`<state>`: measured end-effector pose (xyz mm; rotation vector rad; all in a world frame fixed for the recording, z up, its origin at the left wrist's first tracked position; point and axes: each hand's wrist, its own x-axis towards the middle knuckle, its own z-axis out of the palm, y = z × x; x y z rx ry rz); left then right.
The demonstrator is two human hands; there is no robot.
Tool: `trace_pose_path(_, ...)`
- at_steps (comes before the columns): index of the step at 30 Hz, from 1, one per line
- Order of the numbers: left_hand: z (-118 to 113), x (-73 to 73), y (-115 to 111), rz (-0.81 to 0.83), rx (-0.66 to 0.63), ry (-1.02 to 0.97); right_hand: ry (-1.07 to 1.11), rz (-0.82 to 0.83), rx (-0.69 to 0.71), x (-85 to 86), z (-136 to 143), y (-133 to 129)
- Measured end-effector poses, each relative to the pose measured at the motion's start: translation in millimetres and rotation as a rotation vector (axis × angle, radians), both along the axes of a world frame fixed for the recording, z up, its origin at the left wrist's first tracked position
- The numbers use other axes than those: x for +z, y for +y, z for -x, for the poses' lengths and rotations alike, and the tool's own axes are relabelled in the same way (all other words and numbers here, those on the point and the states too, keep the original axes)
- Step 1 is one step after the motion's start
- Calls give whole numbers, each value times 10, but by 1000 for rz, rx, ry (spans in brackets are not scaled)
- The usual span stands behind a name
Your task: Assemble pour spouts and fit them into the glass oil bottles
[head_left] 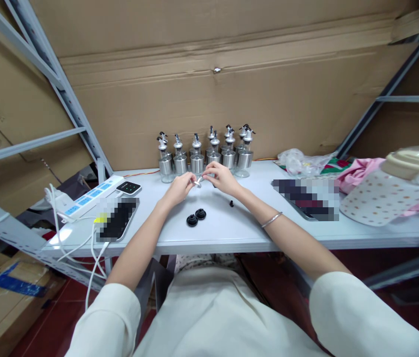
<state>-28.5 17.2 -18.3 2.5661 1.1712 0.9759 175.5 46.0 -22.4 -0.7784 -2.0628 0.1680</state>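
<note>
A small pale piece [197,184] is between the fingertips of both hands, just above the table [180,233] and in front of the bottles [196,163]. The left hand [180,189] pinches it from one side and the right hand [222,178] from the other, fingertips drawn together on it; whether it is one part or two joined ones, I cannot tell. The step in hand looks like close fingertip handling, and a piece this small calls for a light, steady pinch with both hands kept near each other. Nearer the person lie two round black parts [192,220], side by side, and a small black piece [231,204] by the right forearm. The bottles, metal-sleeved glass with pourer tops, stand grouped by the cardboard [232,99]. Farther out are a power strip [91,199] on the left and a clear plastic bag [302,161] on the right.
</note>
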Motion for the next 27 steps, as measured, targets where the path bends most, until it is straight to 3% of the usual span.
trace_pose_path(10, -15, 28, -25, -21, -8, 51, 9, 33, 17, 12, 20, -32)
trace_pose_path(17, -58, 69, -93, -3, 58, 54, 160, 212, 67, 49, -10, -10)
trace_pose_path(27, -159, 48, -159, -33, 136, 297, 218, 334, 157, 126, -31, -58)
